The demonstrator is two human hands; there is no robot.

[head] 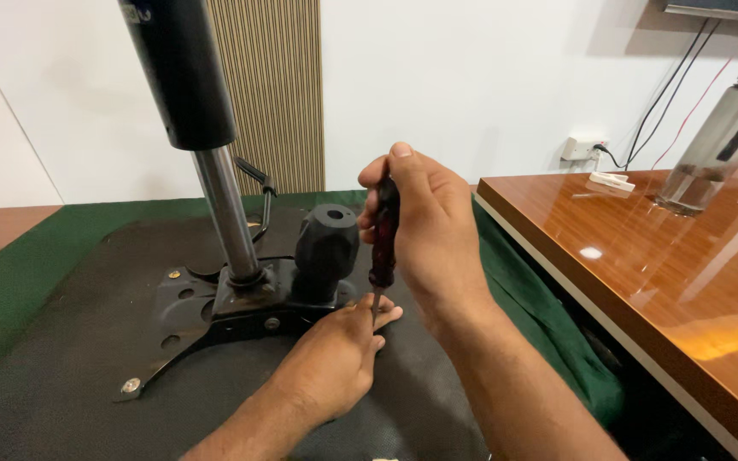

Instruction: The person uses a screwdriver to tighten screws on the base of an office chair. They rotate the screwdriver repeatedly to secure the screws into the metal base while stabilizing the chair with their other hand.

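Matt black metal plate (215, 307) and polished steel column (225, 213) on matt green cloth (36, 248); glossy varnished wooden table (642, 256) at right.

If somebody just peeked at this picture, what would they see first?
Probably the two hands in the middle: the right hand holds a dark red screwdriver upright, and the left hand steadies its tip on the black chair mechanism plate. Next, the shiny gas-lift cylinder rising from that plate, and at far right a clear water bottle on the glossy wooden table.
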